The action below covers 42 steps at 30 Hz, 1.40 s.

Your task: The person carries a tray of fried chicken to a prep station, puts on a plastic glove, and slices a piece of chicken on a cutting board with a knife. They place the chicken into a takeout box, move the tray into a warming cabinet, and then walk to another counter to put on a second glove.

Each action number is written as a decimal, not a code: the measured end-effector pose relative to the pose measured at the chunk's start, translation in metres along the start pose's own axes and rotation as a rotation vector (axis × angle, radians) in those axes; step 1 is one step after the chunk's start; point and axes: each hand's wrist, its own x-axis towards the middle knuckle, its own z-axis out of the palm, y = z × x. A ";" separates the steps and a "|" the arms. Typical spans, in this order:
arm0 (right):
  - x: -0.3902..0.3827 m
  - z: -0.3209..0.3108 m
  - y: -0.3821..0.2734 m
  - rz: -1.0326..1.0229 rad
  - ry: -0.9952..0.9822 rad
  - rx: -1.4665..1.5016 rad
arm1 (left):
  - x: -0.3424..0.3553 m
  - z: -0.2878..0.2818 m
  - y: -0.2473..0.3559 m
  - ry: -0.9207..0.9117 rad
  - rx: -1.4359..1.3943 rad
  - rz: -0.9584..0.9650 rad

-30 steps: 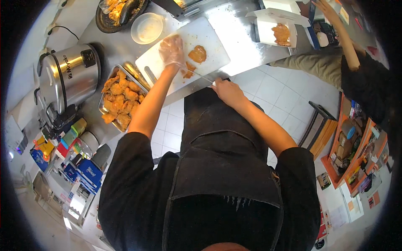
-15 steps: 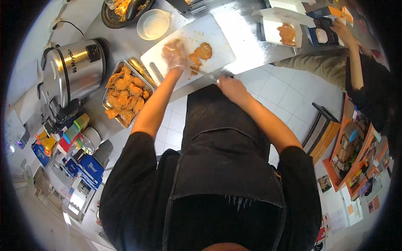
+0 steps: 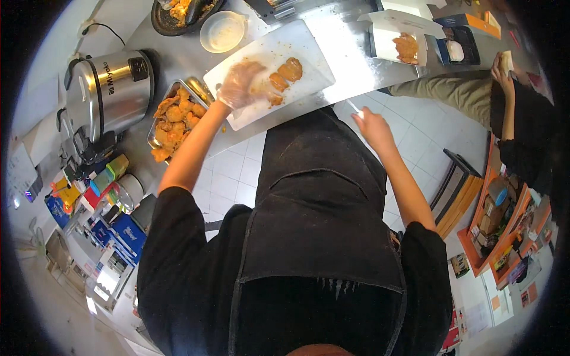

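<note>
Over the left part of a white cutting board [image 3: 314, 50] is my left hand [image 3: 239, 84] in a clear plastic glove, slightly blurred. Its fingers look stretched out, and I see nothing in them. Beside it on the board lie browned, cut pieces of fried chicken [image 3: 290, 69], with crumbs around them. My right hand [image 3: 375, 127], bare, is closed on a slim knife [image 3: 354, 108], held off the board's near right corner, above the floor. Only a thin, bright part of the knife shows.
A metal tray of fried chicken [image 3: 173, 118] stands left of the board, beside a large silver cooker [image 3: 110, 92]. Behind are a plastic bowl [image 3: 222, 32] and a dark stone mortar [image 3: 178, 16]. An open food box [image 3: 399, 38] sits at right, near another person [image 3: 525, 118].
My right hand has drawn the knife away from the chicken, rightward off the board. My left hand has shifted slightly left. The other person's hand has moved back from the dark box.
</note>
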 end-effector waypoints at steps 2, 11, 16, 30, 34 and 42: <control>-0.015 -0.002 0.021 0.130 0.124 0.093 | 0.020 0.006 0.032 -0.544 0.107 0.303; -0.022 0.011 0.032 0.211 0.067 0.321 | 0.075 0.056 0.016 -0.611 0.267 0.609; -0.023 0.008 0.021 0.198 -0.096 0.483 | 0.042 0.076 0.001 -0.168 0.235 0.206; 0.019 0.046 0.021 0.255 -0.555 0.721 | 0.014 0.058 0.017 -0.220 0.382 -0.160; 0.045 0.081 0.002 0.206 -0.550 0.782 | 0.003 0.079 0.015 -0.070 0.217 -0.242; 0.093 0.077 -0.061 0.155 -0.578 1.057 | -0.002 0.096 0.016 0.062 0.178 -0.260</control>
